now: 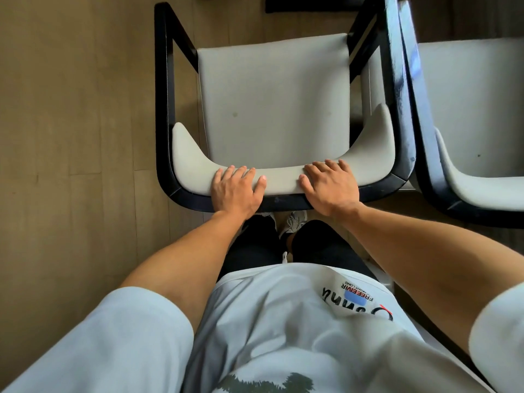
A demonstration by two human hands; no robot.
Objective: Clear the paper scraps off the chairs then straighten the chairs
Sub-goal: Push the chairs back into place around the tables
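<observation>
Pale grey upholstery is covering the chair [273, 100] that is filling the middle of the view, its square seat lying toward twelve o'clock from the person and its curved, padded backrest sweeping across the centre inside a glossy black wooden frame. The left hand [235, 191] is resting on top of the backrest at about eleven o'clock from the person's body, its fingers lying close together and draped over the padded edge toward the seat, thumb spread out to the side. The right hand [330, 188] is resting on the same backrest just toward one o'clock, its fingers slightly fanned and bending over the pad, thumb apart from them; the two hands are near each other but not touching. A second chair [476, 114] of the same grey padding and black frame is standing at three o'clock, its frame pressing right beside the first chair's armrest. Both are standing on a wood-plank floor [76, 109] in a muted brown tone, stretching out toward nine o'clock. At six o'clock, a light T-shirt [283, 321] with a printed design, dark trousers and the tip of a pale shoe [296, 221] are showing beneath the backrest. A dark rectangular shape is lying on the floor at twelve o'clock, too cropped to identify.
</observation>
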